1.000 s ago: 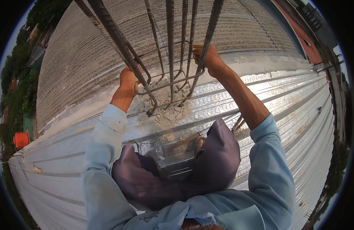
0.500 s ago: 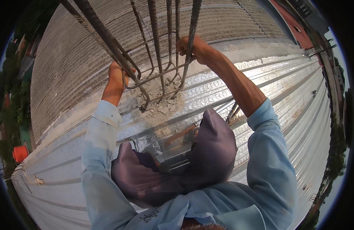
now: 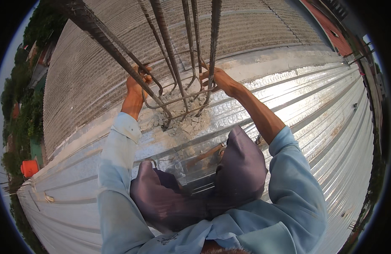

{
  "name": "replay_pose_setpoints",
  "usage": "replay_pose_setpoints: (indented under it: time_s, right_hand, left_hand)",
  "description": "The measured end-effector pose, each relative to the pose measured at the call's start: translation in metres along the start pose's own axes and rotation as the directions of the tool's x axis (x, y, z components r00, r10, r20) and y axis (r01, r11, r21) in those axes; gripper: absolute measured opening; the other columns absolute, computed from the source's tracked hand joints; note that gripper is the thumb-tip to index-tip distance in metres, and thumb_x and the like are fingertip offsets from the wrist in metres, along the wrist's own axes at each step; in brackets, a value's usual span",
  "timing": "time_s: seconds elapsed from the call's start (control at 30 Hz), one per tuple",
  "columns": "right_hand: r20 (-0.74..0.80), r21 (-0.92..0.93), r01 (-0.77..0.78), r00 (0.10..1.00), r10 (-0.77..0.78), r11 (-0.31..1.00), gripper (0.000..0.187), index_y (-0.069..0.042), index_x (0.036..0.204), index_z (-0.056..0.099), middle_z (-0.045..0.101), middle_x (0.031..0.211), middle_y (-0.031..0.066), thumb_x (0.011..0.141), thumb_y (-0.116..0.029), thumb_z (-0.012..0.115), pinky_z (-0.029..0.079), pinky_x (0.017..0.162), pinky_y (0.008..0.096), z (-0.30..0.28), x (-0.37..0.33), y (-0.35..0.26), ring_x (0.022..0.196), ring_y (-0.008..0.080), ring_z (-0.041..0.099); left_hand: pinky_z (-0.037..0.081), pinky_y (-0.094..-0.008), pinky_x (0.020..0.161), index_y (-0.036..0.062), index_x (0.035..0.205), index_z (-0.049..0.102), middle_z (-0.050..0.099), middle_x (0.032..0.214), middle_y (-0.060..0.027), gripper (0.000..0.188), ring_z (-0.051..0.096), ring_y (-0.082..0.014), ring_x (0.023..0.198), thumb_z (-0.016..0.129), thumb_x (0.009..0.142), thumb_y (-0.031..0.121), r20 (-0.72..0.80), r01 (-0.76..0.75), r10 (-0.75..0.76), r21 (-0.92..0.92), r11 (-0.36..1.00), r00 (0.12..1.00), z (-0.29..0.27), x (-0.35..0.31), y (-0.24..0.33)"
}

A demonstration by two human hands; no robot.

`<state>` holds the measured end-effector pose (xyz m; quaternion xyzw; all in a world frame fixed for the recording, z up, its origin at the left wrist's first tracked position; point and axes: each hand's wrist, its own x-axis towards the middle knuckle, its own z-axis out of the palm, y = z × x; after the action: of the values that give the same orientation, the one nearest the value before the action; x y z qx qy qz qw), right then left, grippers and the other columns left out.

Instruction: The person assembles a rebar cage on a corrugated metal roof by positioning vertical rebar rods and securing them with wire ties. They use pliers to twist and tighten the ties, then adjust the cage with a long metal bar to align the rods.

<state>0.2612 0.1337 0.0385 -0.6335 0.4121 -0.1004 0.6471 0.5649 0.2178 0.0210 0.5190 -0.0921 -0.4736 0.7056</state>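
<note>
Several upright ribbed rebars (image 3: 213,44) rise from a patch of broken concrete (image 3: 191,125). A bent steel stirrup (image 3: 175,101) loops around them, low above the rubble. My left hand (image 3: 137,82) is closed on the stirrup's left side, beside the thick leaning bar; that bar hides part of the fingers. On the right, my right hand (image 3: 218,80) has its fingers curled at the stirrup's other side, behind the right-hand bar. Both arms reach forward past my bent knees (image 3: 242,169).
Shiny corrugated metal sheeting (image 3: 322,101) spreads under and around me. Beyond a concrete ledge (image 3: 263,63) lies a dusty corrugated roof (image 3: 89,89). Near the left edge sits an orange container (image 3: 29,168). A brown flat piece (image 3: 204,155) lies between my knees.
My right hand has come down along the bars, and the stirrup's right side has dropped with it. My left hand keeps its hold. The view has shifted slightly.
</note>
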Motion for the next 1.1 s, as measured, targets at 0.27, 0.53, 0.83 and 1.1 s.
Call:
replay_pose_setpoints:
  time_s: [0.27, 0.53, 0.83, 1.1]
  right_hand:
    - [-0.134, 0.208, 0.217, 0.972, -0.192, 0.954, 0.073, -0.007, 0.157, 0.027, 0.050, 0.146, 0.0170, 0.101, -0.047, 0.052, 0.030, 0.113, 0.0583, -0.017, 0.037, 0.006, 0.140, 0.0346, 0.041]
    - [-0.214, 0.292, 0.241, 0.960, -0.182, 0.926, 0.062, -0.003, 0.138, 0.055, 0.064, 0.131, 0.0116, 0.099, -0.051, 0.055, 0.034, 0.108, 0.0560, 0.001, 0.044, 0.030, 0.132, 0.0299, 0.051]
    - [-0.263, 0.177, 0.196, 0.954, -0.146, 0.964, 0.062, 0.000, 0.128, 0.062, 0.062, 0.132, 0.0170, 0.098, -0.054, 0.053, 0.035, 0.106, 0.0605, 0.000, 0.039, 0.015, 0.129, 0.0329, 0.054]
    - [-0.207, 0.268, 0.340, 0.934, -0.290, 0.902, 0.054, 0.005, 0.130, 0.057, 0.060, 0.133, 0.0204, 0.105, -0.041, 0.045, 0.042, 0.108, 0.0513, 0.009, 0.048, 0.053, 0.128, 0.0330, 0.054]
  left_hand:
    - [0.059, -0.0361, 0.067, 0.0044, 0.119, 0.061, 0.068, 0.105, -0.0143, 0.040, 0.065, -0.0217, 0.068, 0.052, 0.101, 0.039, 0.254, -0.032, -0.022, 0.204, 0.979, 0.967, -0.014, -0.002, 0.004]
    - [0.045, -0.0282, 0.085, 0.0109, 0.114, 0.073, 0.071, 0.108, -0.0067, 0.062, 0.064, -0.0188, 0.104, 0.049, 0.094, 0.065, 0.256, -0.231, 0.115, 0.491, 0.840, 0.960, -0.016, -0.002, -0.011]
    - [0.049, -0.0391, 0.103, 0.0026, 0.118, 0.066, 0.068, 0.116, -0.0099, 0.038, 0.063, -0.0233, 0.113, 0.053, 0.103, 0.035, 0.171, 0.082, -0.148, 0.342, 0.936, 0.974, -0.020, 0.021, -0.003]
    - [0.050, -0.0367, 0.090, 0.0068, 0.108, 0.071, 0.071, 0.106, -0.0068, 0.036, 0.065, -0.0188, 0.101, 0.051, 0.104, 0.036, 0.147, -0.123, 0.101, 0.149, 0.981, 0.984, -0.021, 0.011, -0.036]
